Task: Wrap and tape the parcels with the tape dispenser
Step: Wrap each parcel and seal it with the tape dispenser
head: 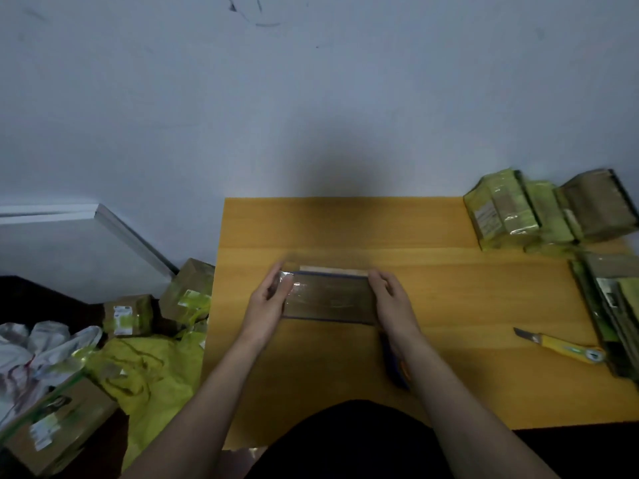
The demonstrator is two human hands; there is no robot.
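A flat brown parcel (pixel 330 297) with a glossy taped top and dark blue edges lies in the middle of the wooden table (pixel 449 288). My left hand (pixel 273 295) grips its left end, fingers curled over the shiny tape there. My right hand (pixel 389 293) holds its right end. A dark blue tool with an orange part (pixel 394 364), possibly the tape dispenser, lies on the table mostly hidden under my right forearm.
A yellow utility knife (pixel 560 345) lies at the right. Wrapped green-and-brown parcels (pixel 539 212) stand at the back right, flat packs (pixel 612 305) at the right edge. Cardboard boxes (pixel 128 314), yellow-green wrapping (pixel 155 371) and white cloth (pixel 41 344) cover the floor on the left.
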